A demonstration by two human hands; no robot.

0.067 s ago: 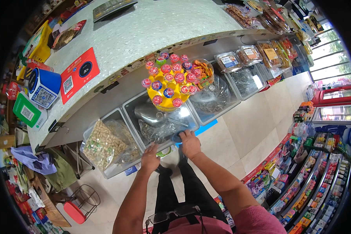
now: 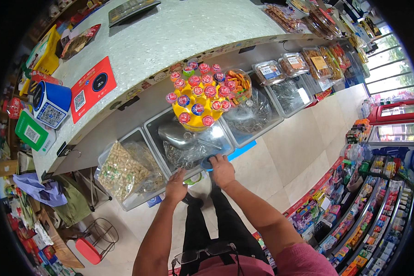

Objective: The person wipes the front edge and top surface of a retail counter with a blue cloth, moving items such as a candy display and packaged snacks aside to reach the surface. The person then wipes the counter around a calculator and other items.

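Observation:
A clear plastic bin (image 2: 152,138) with a pale rim stands below the counter, holding dark dried goods in plastic bags and a shiny metal scoop-like piece (image 2: 177,132). My left hand (image 2: 175,186) grips its near left corner, fingers over the rim. At the near right corner, my right hand (image 2: 223,171) closes on a round bluish thing (image 2: 206,163), mostly covered by the fingers; its kind is unclear. Behind the bin rises a yellow lollipop stand (image 2: 196,120) full of wrapped lollipops (image 2: 198,109).
To the left, another bin (image 2: 132,204) contains bagged peanuts (image 2: 124,168). More bins (image 2: 257,135) and packed snack boxes (image 2: 269,72) line the right. The counter (image 2: 184,32) carries a red payment card (image 2: 93,87). A red stool (image 2: 88,250) and stocked candy shelves (image 2: 349,221) flank me.
My right hand has shifted very slightly left, along with the round bluish thing. My left hand stays at the bin's corner. The whole view has moved a little.

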